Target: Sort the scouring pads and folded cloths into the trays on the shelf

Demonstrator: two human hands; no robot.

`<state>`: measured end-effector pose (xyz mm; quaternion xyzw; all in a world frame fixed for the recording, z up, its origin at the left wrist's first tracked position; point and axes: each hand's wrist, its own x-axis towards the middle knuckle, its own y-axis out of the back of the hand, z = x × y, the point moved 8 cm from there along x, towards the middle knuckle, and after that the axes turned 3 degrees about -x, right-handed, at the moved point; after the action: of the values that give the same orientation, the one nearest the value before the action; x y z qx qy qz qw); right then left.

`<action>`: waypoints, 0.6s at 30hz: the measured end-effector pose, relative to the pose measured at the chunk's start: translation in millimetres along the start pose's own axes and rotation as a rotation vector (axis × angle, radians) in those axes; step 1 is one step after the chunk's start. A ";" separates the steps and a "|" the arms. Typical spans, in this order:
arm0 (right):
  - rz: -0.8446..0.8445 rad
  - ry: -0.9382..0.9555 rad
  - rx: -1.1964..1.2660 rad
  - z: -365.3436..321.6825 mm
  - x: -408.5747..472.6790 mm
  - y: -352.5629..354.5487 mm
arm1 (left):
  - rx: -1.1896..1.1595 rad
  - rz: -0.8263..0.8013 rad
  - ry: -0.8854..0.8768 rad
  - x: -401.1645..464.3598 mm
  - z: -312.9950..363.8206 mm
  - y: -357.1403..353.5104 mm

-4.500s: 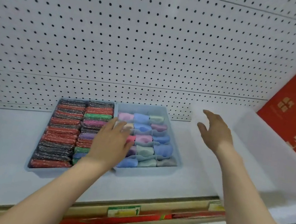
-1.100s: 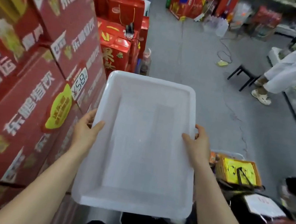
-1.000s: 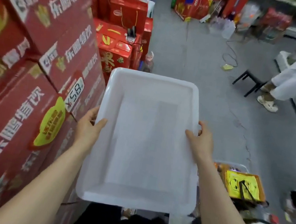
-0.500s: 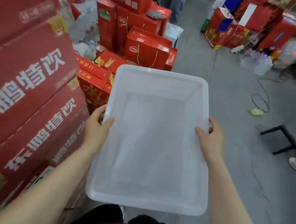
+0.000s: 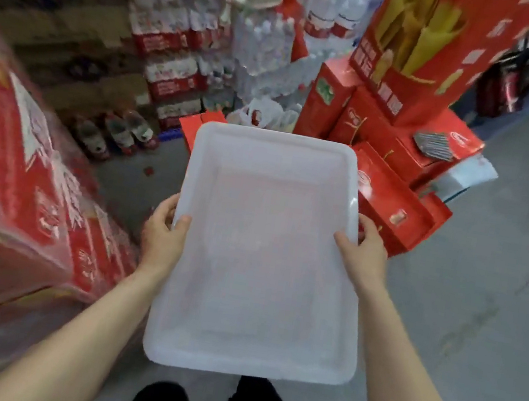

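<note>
Printing on red boxes [image 5: 391, 199] blurred, unreadable

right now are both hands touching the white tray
Touching. The head view shows the left hand and right hand gripping opposite side rims of the white tray, thumbs hooked inside.

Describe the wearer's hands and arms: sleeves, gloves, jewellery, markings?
Both forearms are bare to the frame edge, no sleeves showing. The left hand and right hand wear no gloves; no rings, watch or bands are visible. No markings can be made out; the frame is slightly blurred.
</note>
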<state>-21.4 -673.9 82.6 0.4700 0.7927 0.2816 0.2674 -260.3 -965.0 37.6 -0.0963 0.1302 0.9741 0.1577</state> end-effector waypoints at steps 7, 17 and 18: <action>-0.259 0.234 -0.165 -63.5 164.6 -83.7 | 0.027 0.109 0.151 74.0 -21.1 -29.8; -0.334 0.314 -0.252 -73.9 282.4 -187.7 | -0.017 0.243 0.223 157.6 -75.8 -63.4; -0.324 0.310 -0.255 -74.2 285.8 -190.5 | -0.013 0.247 0.221 160.8 -75.8 -66.1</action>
<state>-304.4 -508.5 -44.1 0.2506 0.8472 0.4016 0.2413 -377.1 -880.5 -85.8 -0.1869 0.1513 0.9704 0.0209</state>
